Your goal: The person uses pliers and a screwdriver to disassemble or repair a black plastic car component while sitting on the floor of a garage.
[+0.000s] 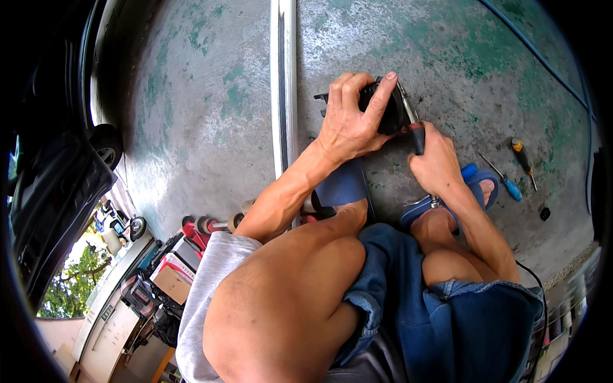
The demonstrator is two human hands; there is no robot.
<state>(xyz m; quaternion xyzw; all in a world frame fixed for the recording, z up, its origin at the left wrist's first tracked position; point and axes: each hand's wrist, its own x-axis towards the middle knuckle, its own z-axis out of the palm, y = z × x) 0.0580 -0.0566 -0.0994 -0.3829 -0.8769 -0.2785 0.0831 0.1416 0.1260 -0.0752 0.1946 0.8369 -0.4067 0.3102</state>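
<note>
My left hand (357,112) is curled over a black round plastic-looking part (391,110), holding it above the floor. Thumb and fingers hide much of its shape. In my right hand (439,156) is a slim hand tool (416,135) with a metal shaft and a black handle with red on it. The shaft lies against the black part's right edge; I cannot make out its tip. Close to the right wrist, a blue handle-like piece (469,171) and a small metal piece (435,202) show near my sandalled foot.
Right of my foot lie a blue-handled screwdriver (509,185), a yellow-and-black screwdriver (521,155) and a small black piece (544,213). A pale metal rail (284,76) crosses the worn floor. A blue hose (533,50) curves far right. A dark vehicle (57,172) stands left.
</note>
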